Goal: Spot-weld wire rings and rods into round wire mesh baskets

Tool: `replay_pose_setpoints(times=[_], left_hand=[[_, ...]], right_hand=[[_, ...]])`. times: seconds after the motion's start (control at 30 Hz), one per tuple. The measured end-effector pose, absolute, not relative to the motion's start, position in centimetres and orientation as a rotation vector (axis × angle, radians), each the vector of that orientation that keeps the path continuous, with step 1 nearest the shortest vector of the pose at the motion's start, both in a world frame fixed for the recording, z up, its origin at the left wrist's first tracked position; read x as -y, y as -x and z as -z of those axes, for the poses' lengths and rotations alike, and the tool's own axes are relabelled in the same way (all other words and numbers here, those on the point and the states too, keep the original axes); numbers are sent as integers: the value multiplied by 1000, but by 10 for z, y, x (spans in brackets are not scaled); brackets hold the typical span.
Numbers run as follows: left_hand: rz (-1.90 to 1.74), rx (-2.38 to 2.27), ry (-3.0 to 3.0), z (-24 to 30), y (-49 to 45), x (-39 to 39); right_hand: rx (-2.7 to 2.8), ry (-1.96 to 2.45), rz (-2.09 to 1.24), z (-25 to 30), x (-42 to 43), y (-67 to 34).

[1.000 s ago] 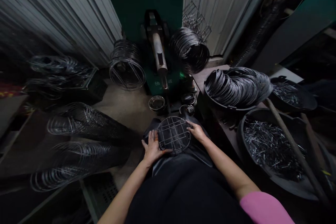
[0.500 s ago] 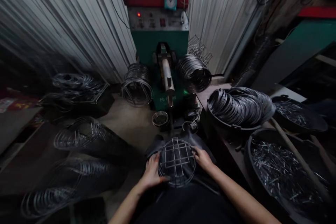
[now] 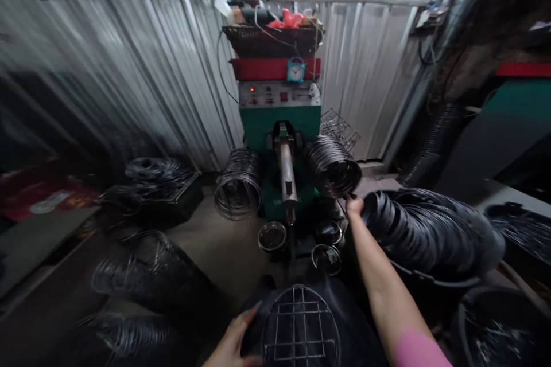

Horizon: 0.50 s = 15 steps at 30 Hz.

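Note:
A round wire grid [image 3: 300,324] lies on my dark-clothed lap at the bottom of the view. My left hand [image 3: 235,339] rests at its left edge with the fingers curled on the rim. My right hand [image 3: 353,205] is stretched forward to the near end of a row of black wire rings [image 3: 424,229] in a black tub, fingers pinched there on a thin wire. Straight ahead stands a green welding machine [image 3: 280,120] with a metal arm [image 3: 287,175].
Coils of wire rings hang either side of the machine arm [image 3: 238,184] [image 3: 333,167]. Stacks of finished wire grids [image 3: 150,266] lie on the floor at left. Small round tins [image 3: 272,236] sit below the arm. A tub [image 3: 501,327] sits at lower right. Corrugated metal walls [image 3: 129,80] surround.
My head has tilted up, showing the whole machine. My right hand left the grid and reached forward to the rings. My left hand stays on the grid's edge.

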State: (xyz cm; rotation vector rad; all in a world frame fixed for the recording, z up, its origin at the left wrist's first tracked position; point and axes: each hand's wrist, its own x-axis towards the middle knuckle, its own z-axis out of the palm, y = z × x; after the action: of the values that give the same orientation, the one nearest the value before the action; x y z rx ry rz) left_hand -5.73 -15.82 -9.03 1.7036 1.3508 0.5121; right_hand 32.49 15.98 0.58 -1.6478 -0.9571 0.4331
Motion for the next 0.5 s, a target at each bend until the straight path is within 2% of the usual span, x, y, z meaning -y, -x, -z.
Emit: replay_pose_setpoints(times=[0.13,0.27,0.4,0.5], left_hand=[[-682,-1286,-1644,40,80,109],[-847,-1678,-1834,3,75,43],[-727,-2120,-2131,-10,61,-14],[-631,-2249,-2247,-9,58,-37]], right_hand=[[890,1650,-437,5,-165,-333],[876,1595,-436,12,-157,-338],[861,1568,-413,7,-145,-340],[850,1556,-380,1,-134,-344]])
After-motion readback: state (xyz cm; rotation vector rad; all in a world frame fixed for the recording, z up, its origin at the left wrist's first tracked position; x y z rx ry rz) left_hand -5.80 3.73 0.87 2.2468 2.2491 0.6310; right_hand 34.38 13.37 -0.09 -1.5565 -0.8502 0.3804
